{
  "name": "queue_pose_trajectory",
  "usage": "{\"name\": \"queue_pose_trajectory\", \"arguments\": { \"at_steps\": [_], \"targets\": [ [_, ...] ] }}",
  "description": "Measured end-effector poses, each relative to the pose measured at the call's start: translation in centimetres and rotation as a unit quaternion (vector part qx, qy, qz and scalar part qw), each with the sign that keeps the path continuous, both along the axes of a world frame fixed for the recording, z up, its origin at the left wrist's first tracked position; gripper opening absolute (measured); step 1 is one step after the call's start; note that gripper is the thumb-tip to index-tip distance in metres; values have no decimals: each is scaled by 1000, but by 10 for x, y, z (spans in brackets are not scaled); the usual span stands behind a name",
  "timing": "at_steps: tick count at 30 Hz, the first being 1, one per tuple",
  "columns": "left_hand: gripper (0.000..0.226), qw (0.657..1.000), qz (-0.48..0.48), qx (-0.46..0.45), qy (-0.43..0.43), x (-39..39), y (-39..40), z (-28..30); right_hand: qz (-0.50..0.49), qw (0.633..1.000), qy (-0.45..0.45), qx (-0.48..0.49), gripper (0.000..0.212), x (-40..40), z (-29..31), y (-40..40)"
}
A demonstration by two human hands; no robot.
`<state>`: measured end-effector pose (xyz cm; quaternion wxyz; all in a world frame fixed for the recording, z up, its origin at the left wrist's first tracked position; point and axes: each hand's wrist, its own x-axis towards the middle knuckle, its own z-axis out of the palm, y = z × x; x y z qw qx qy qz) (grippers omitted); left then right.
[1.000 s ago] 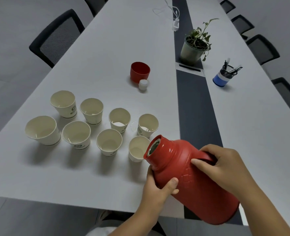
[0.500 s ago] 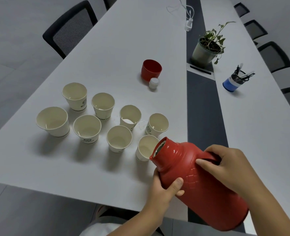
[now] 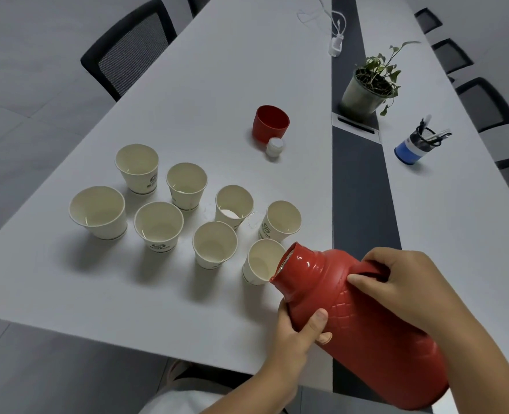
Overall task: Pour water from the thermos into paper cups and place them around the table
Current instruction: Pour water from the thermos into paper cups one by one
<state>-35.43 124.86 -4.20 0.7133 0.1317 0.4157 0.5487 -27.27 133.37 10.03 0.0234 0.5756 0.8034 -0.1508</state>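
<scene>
While tilted steeply toward the nearest paper cup (image 3: 260,261), red thermos (image 3: 363,324) held above the white surface (image 3: 187,94), open mouth at that cup's rim. Right hand (image 3: 408,288) wrapped round the handle, left hand (image 3: 296,333) gripping under the neck. Seven more paper cups (image 3: 157,225) standing to the left in two rows. Beyond, red lid (image 3: 271,122) and white stopper (image 3: 275,146).

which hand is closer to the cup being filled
Left. The left hand grips the thermos neck just below the cup; the right hand holds the handle, farther right.
</scene>
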Motion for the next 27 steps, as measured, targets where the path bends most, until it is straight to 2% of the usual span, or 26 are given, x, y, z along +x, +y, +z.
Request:
{"name": "queue_pose_trajectory", "arguments": {
  "at_steps": [16,24,27],
  "targets": [
    [80,998,28,-9,-56,2,4,3,32,999,-34,18,18,-12,5,11],
    [72,997,32,-14,-64,2,5,5,41,998,-38,20,15,-15,7,13],
    [77,998,29,-10,-61,1,5,6,39,998,-39,21,15,-15,7,13]
  ]
}}
